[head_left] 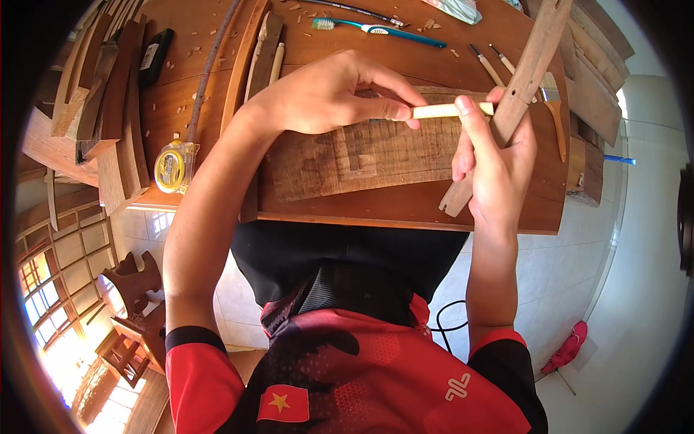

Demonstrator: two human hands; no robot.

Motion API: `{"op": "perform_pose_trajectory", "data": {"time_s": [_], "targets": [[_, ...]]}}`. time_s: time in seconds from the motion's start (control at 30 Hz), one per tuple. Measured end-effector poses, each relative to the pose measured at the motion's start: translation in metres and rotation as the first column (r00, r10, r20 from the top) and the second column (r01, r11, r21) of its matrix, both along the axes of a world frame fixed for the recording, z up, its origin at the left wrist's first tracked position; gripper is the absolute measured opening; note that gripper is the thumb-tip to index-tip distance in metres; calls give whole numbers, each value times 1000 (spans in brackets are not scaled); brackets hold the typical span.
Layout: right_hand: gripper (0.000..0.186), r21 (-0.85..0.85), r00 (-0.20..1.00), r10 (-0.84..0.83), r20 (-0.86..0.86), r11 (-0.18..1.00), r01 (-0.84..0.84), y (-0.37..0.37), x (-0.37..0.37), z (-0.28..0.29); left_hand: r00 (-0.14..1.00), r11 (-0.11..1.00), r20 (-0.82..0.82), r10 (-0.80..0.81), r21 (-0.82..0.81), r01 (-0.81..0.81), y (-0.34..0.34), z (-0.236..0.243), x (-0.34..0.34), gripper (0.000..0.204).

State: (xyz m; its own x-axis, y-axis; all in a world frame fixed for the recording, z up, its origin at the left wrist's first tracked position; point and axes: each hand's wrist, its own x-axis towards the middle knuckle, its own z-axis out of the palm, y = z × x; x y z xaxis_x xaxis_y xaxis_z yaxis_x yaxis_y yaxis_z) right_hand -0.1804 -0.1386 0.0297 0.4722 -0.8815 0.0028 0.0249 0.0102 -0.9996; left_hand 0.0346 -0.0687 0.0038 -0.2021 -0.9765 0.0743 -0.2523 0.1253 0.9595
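A slim pale wooden handle (441, 111) lies level above the board, much like the handles of the small carving tools further back. My left hand (325, 94) pinches its left end between thumb and fingertips; whether a blade sits inside that grip is hidden. At the other end, the thumb of my right hand (499, 159) presses against the handle. That hand is also wrapped round a long brown wooden strip (531, 72), tilted up to the right, with small holes and a notched lower end. Beneath both hands rests a wide rough wooden board (318, 170) with a shallow recess.
Around the table (405, 217) lie a teal toothbrush (405, 33), two carving tools (488, 65), a flat brush (554, 119) and a yellow tape measure (173, 168). Wood offcuts (116, 94) are stacked left, more boards (593, 58) right. Shavings are scattered about.
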Motion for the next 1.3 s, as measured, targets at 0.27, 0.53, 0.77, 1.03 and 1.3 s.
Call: {"op": "perform_pose_trajectory", "data": {"time_s": [0.27, 0.53, 0.77, 1.03, 1.3], "targets": [[30, -15, 1000, 1, -6, 1000, -1, 1, 1, 2, 1000, 1000, -14, -2, -11, 2, 0, 0, 1, 25], [31, -60, 1000, 22, -10, 998, -23, 0, 0, 8, 999, 1000, -49, -13, -12, 13, 1, -5, 3, 25], [44, 29, 997, 71, -24, 997, -70, 6, -64, 3, 998, 1000, -68, 0, -6, 0, 4, -8, 5, 25], [46, 117, 980, 4, -199, 993, 20, 54, -111, 4, 998, 1000, -63, 0, -13, -1, 2, -13, 5, 25], [49, 305, 1000, -23, -3, 952, 23, 65, -124, 4, 998, 1000, -68, -7, 2, 7, 2, -9, 3, 25]]}}
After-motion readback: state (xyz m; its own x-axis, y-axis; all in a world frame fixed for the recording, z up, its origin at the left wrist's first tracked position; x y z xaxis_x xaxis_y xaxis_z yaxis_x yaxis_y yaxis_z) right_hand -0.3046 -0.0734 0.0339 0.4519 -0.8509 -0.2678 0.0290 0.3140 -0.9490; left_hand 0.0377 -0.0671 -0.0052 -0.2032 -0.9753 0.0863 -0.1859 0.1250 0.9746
